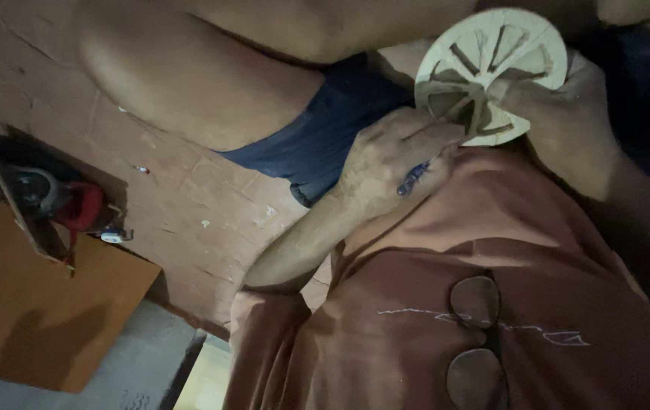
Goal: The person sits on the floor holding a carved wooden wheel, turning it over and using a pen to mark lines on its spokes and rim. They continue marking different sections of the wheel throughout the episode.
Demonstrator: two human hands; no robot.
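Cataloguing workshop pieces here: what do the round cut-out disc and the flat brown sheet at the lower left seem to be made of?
The round cut-out disc looks like pale, unfinished thin wood or plywood: matte surface, rough edges around its spoke-shaped slots. The flat brown sheet looks like smooth hardboard or plywood, evenly orange-brown and matte; the dim light leaves it uncertain.

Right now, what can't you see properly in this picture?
- Head view: the right hand is mostly behind the wooden disc, so its grip is hidden.
- The small dark tool in the left hand: only its end shows, too small to name.
- The red tool on the floor is dim and partly behind a board.
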